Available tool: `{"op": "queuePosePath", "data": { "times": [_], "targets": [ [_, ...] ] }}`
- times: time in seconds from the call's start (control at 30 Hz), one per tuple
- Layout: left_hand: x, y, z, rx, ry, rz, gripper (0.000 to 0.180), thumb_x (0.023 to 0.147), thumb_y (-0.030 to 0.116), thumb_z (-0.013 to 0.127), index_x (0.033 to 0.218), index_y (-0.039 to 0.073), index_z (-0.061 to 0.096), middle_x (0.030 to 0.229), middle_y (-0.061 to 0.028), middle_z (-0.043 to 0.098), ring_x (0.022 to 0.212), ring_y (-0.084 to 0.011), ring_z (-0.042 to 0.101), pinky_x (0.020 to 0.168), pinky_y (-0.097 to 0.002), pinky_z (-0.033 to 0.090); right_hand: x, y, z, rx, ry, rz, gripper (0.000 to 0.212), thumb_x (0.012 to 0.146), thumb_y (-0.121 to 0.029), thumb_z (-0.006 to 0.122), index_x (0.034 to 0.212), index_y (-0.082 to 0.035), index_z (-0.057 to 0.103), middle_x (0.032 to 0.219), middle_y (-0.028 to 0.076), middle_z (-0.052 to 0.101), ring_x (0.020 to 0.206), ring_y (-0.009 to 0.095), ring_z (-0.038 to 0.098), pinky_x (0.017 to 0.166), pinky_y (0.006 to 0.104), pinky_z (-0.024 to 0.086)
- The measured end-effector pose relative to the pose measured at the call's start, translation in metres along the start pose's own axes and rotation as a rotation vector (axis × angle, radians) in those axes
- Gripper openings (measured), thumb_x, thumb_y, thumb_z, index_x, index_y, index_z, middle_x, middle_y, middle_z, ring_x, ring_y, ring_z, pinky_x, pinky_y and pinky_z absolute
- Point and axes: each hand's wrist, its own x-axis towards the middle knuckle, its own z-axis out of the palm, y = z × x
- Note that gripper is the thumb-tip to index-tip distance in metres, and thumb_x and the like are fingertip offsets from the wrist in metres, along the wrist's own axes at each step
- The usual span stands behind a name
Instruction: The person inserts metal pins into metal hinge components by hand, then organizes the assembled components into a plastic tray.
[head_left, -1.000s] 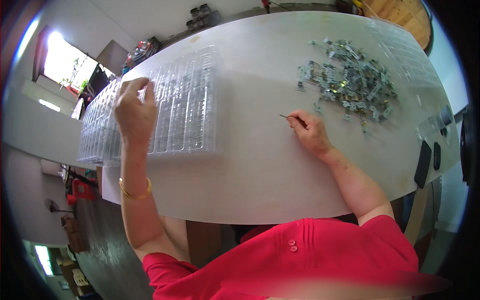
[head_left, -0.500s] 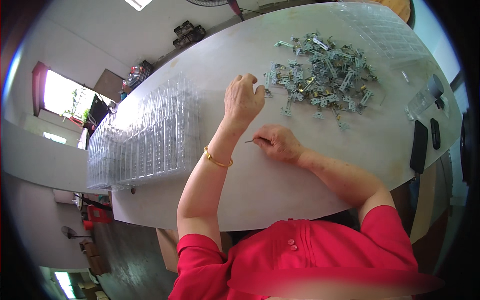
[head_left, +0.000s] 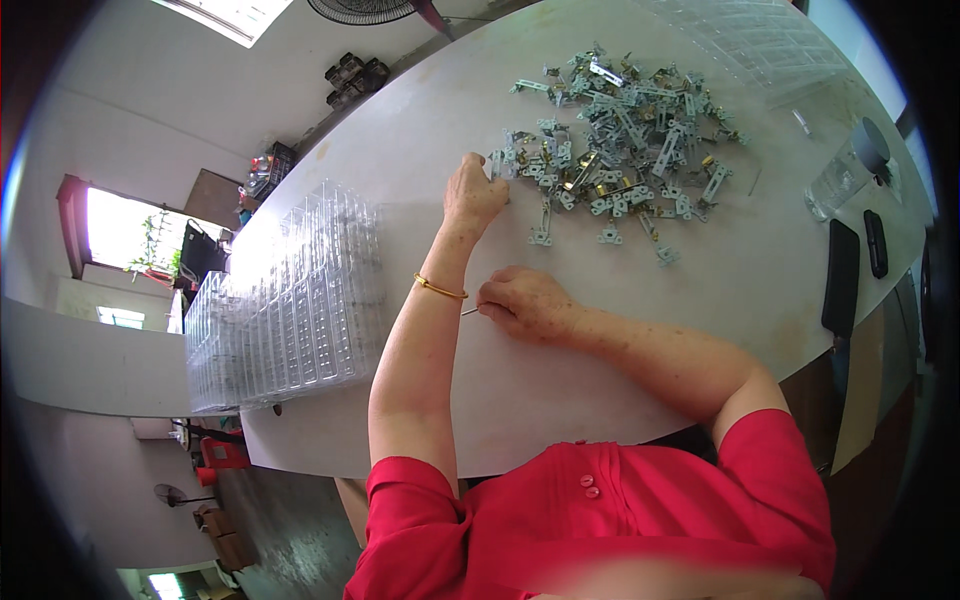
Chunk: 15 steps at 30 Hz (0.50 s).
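Note:
My left hand, with a gold bangle on its wrist, is at the left edge of a pile of small metal brackets. Its fingers are curled in beside the outermost brackets, and what lies between them is hidden. Closer to me, my right hand is closed, thumb against the fingers. A thin metal rod sticks out of it to the left, passing close to my left forearm; its rest is covered by the hand. Some brackets show brass-coloured parts.
Stacked clear plastic trays stand on the left of the white table. More clear trays lie at the far right. A clear jar with a grey lid, a black phone and a slim black object are by the right edge.
My left hand has reached in to the pile's left edge, its thumb drawing nearer the fingers. My right hand has shifted slightly left, still with the rod. The whole view has turned a little.

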Motion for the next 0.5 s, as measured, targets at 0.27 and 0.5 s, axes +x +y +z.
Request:
{"op": "queuePosePath", "data": {
  "times": [0.27, 0.5],
  "targets": [
    [0.006, -0.014, 0.008, -0.031, 0.096, -0.019, 0.043, 0.084, 0.012, 0.057, 0.125, -0.003, 0.056, 0.105, -0.0232, 0.069, 0.102, -0.0384, 0.065, 0.089, -0.0459, 0.050, -0.001, 0.001, 0.003, -0.013, 0.015, -0.009, 0.007, 0.087, -0.015, 0.065, 0.089, -0.008, 0.065, 0.083, 0.009, 0.062, 0.083, 0.032, 0.062, 0.072, 0.0451, 0.051],
    [-0.012, -0.039, -0.005, -0.261, 0.300, -0.055, 0.038, 0.086, 0.010, 0.058, 0.120, -0.005, 0.058, 0.086, -0.0152, 0.069, 0.081, -0.0253, 0.067, 0.078, -0.0364, 0.052, 0.001, -0.004, -0.002, 0.026, 0.025, 0.001, 0.006, 0.086, -0.012, 0.065, 0.089, -0.007, 0.065, 0.084, 0.010, 0.064, 0.081, 0.033, 0.063, 0.071, 0.0442, 0.051]
  ]
}}
